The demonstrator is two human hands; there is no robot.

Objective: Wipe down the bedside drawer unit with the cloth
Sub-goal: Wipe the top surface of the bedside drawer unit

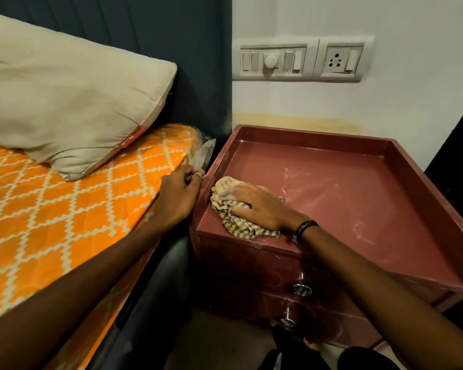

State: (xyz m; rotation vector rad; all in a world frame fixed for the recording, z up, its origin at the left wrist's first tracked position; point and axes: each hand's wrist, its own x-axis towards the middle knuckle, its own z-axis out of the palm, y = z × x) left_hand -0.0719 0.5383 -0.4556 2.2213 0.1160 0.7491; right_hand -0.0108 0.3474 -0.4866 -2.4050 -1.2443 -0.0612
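The right hand [254,206] lies palm-down on the cloth [234,220], fingers spread and pressing it flat rather than curling round it. The cloth is a striped, crumpled rag resting on the recessed top of the drawer unit [345,209], in the near-left corner of that surface, directly beneath the grip. Part of the cloth bunches out past the fingertips and part trails back under the wrist, toward the front edge.

The left hand [179,193] sits just to the left of the grip, at the unit's left rim beside the mattress [51,196]. Its fingers are curled; whether they pinch the rim or something else cannot be determined.

Handling notes:
- The cloth is soft, light and limp. It folds and slides under pressure, so hold it by flat palm pressure over its bunched centre, not by an edge.
- The top surface looks smooth and glossy, with pale streaks to the right of the grip and beyond it; the cloth is likely to glide easily there.
- The raised rim surrounds the top on three sides; corners probably need fingertip pressure through the cloth.
- The drawer fronts with metal knobs [301,288] lie below the grip and appear not yet wiped.
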